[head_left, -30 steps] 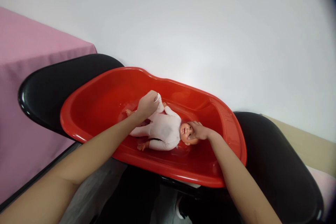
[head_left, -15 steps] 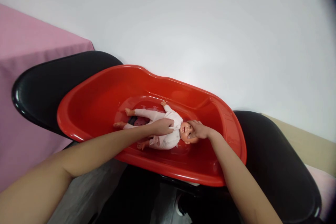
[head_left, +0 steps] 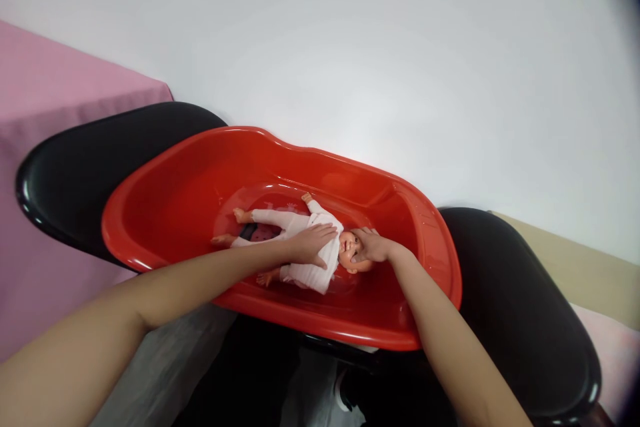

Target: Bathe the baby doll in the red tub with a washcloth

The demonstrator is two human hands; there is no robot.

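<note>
A baby doll (head_left: 297, 221) in white clothes lies on its back in a red baby bathtub (head_left: 280, 320), its head toward the right and its feet toward the left. My right hand (head_left: 374, 244) grips the doll's head from the right, with the thumb at the cheek and the fingers over the forehead. Across the doll's chest, my left hand (head_left: 311, 244) lies flat with its fingers stretched out. Under it is white cloth (head_left: 327, 273); whether this is the doll's top or a separate cloth I cannot tell. Shallow water shows around the doll.
Black rounded surfaces (head_left: 100, 167) (head_left: 520, 307) support or flank the tub at its two ends. A pink cloth-covered table (head_left: 75, 73) stands at the left. The white wall (head_left: 350, 47) rises behind the tub. A dark, pinkish patterned thing (head_left: 264, 232) shows by the doll's legs.
My left hand has gone from curled fingers on the doll's chest to spread flat there. The white cloth lies flatter and wider over the chest. My right hand stays on the head.
</note>
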